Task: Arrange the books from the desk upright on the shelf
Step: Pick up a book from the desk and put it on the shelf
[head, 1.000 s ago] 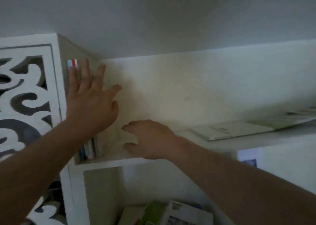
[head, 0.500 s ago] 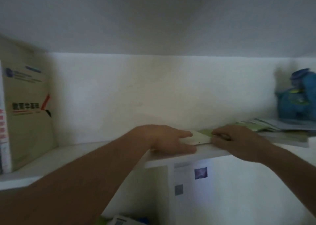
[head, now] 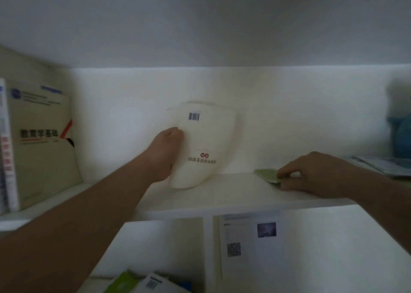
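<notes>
My left hand grips a thin white book by its left edge. The book stands tilted on the white shelf, its cover bent, with a barcode near the top and upside-down print lower down. To the right, my right hand pinches the corner of a green book that lies flat on the same shelf. At the far left a beige book stands upright beside other upright spines.
A blue plush toy sits at the shelf's right end, above flat magazines. Below the shelf a printed sheet with a QR code hangs on the wall. More books lie in the lower compartment.
My left hand has lifted the white book off the flat pile and stood it up on the shelf. My right hand has shifted right and now holds the green book underneath.
</notes>
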Motion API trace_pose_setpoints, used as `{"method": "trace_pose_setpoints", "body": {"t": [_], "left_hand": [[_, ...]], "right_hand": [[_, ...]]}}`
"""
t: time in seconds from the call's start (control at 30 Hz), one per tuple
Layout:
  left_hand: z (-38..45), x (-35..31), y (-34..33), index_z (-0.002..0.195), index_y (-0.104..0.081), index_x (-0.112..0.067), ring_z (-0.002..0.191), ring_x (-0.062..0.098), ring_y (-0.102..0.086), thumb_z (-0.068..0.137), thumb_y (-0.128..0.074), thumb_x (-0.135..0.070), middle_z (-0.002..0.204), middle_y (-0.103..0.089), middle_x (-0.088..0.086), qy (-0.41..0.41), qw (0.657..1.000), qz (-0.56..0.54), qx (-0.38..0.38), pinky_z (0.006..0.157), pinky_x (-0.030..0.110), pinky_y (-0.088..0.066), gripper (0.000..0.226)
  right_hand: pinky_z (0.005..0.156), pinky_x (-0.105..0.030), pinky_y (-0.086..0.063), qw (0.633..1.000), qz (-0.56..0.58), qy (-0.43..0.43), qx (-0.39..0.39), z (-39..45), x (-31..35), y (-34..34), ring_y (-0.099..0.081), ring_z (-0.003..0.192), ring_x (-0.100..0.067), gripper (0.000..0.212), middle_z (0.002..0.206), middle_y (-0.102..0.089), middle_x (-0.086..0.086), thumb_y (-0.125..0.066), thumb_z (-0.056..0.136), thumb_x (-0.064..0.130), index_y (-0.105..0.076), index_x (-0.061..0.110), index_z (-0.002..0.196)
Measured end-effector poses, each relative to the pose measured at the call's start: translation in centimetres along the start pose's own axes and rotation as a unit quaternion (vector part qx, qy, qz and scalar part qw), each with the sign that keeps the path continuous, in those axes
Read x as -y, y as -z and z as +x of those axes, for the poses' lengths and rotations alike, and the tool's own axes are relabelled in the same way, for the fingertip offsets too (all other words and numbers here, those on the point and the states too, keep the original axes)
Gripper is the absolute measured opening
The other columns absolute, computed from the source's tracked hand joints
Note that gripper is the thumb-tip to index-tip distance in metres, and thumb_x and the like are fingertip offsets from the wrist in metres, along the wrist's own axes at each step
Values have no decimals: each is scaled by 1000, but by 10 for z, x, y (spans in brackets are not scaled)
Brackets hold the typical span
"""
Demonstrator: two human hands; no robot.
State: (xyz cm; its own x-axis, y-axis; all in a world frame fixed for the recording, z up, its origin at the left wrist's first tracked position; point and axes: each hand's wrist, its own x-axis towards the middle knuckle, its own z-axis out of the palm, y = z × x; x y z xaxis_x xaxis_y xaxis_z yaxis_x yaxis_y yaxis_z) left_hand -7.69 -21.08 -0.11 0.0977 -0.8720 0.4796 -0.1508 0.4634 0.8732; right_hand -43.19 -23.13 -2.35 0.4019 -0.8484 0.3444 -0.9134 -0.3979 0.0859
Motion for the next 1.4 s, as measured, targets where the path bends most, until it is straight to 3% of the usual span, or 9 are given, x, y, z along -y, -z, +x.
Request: {"method": "trace_pose_setpoints", "body": {"t": [0.17,0.37,0.5,0.6,0.77,1.03,1.23,1.33,1.4], "left_hand": [[-3,4,6,124,-63,-16,95,28,-77,103,-54,-3,110,-79,6,10,995,-97,-28,76,45,-64,26],[-4,4,5,125,-58,-19,96,24,-76,102,-54,0,113,-76,4,-19,994,-103,-29,78,42,-64,31],[2,7,5,123,-58,-22,93,21,-77,103,-55,-2,109,-77,2,-37,995,-91,-29,72,39,-62,28],[5,10,6,125,-58,-20,96,23,-76,103,-55,-2,111,-77,4,-47,994,-90,-32,76,42,-63,29],[5,11,5,121,-60,-23,99,27,-76,102,-56,-3,113,-76,5,-55,994,-95,-26,84,48,-61,28],[3,8,4,128,-58,-19,101,29,-75,101,-57,-2,114,-76,7,-47,993,-101,-30,86,48,-61,32],[-1,3,4,130,-60,-19,104,28,-75,106,-57,-15,115,-76,6,-58,991,-111,-56,88,50,-61,24],[-3,1,6,120,-61,-24,104,25,-74,106,-57,-18,114,-75,4,-95,986,-87,-101,92,53,-60,16],[-8,-2,7,114,-59,-30,98,13,-73,106,-57,-21,109,-74,-4,-154,977,-29,-148,87,43,-62,13]], "right_hand": [[98,-34,-50,991,-128,33,-22,3,10,-5,-61,115,-11,33,132,-66,16,-45,106,50,-55,49,138],[87,-37,-53,986,42,-4,-159,1,6,-5,-66,101,-21,26,121,-74,4,-55,106,33,-68,41,128],[76,-36,-57,805,381,-102,-444,-2,14,20,-71,84,-23,13,94,-74,2,-61,103,21,-69,26,112],[81,-51,-64,655,604,-68,-449,7,24,34,-75,99,-33,18,109,-77,-7,-60,105,15,-66,11,122],[85,-59,-62,591,694,-45,-409,19,38,26,-75,101,-40,23,114,-76,-19,-60,105,14,-65,3,125],[72,-37,-62,641,622,-25,-450,16,59,38,-77,83,-19,18,93,-80,3,-60,104,5,-69,21,105],[73,-3,-44,866,234,19,-441,-5,63,16,-67,76,-4,22,92,-75,14,-60,99,26,-74,23,117],[87,-19,-47,934,139,77,-321,-13,63,-10,-70,96,-10,28,110,-75,14,-62,96,39,-77,30,118],[93,-17,-46,967,151,69,-192,-22,65,-19,-60,106,9,19,117,-67,31,-66,100,40,-73,50,114]]}}
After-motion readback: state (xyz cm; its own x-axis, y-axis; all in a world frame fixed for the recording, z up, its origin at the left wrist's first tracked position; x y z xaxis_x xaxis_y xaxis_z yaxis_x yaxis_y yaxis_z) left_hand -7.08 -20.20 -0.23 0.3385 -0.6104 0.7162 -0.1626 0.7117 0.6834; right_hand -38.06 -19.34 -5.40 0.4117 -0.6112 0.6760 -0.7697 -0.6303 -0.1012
